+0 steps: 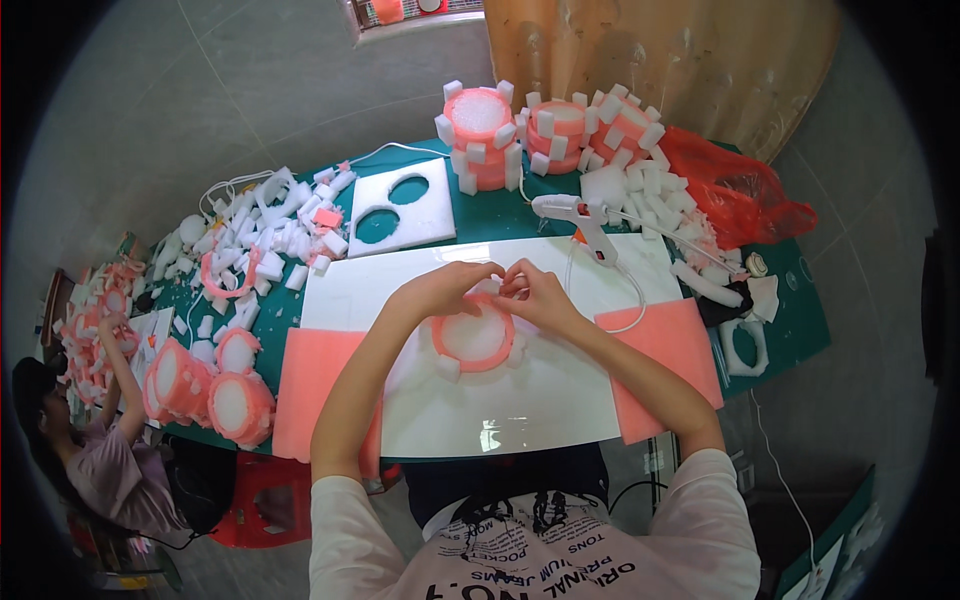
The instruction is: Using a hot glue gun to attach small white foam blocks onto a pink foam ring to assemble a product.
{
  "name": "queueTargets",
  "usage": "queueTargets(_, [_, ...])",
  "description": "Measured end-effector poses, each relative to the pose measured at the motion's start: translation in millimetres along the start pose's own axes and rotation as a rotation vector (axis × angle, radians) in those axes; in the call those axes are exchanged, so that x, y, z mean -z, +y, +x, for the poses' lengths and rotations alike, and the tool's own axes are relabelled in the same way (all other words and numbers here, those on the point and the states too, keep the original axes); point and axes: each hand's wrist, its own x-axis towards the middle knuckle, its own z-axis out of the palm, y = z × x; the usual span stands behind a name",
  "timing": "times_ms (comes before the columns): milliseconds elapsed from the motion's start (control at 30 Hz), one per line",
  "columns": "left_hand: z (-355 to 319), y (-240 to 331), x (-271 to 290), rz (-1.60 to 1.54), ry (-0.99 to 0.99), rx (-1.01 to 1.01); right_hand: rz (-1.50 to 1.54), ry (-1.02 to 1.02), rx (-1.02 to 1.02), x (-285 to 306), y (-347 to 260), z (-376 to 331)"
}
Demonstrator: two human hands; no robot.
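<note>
Curling left hand (448, 287) and right hand (537, 296) together at the twelve-o'clock edge of a pink-rimmed foam disc (473, 338) on the white board (550, 400), with a holed foam sheet (432, 220) toward eleven o'clock; cannot tell whether pinching anything there.

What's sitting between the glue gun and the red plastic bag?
In the head view, a heap of white foam blocks lies between the glue gun and the red plastic bag; a slim white rod slants along the heap's near side.
</note>
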Motion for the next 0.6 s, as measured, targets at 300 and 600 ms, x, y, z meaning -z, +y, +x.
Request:
queueTargets(300, [2.1, -4.6, -5.7, 0.056, -0.038, -0.045, -0.392, -0.267, 0.099, 30.6, -19.7, 5.5])
queueTargets(600, [5.6, -15.9, -17.1, 0.042, 0.006, -0.040, -0.886, -0.300, 0.401, 13.6, -93.5, -15.0])
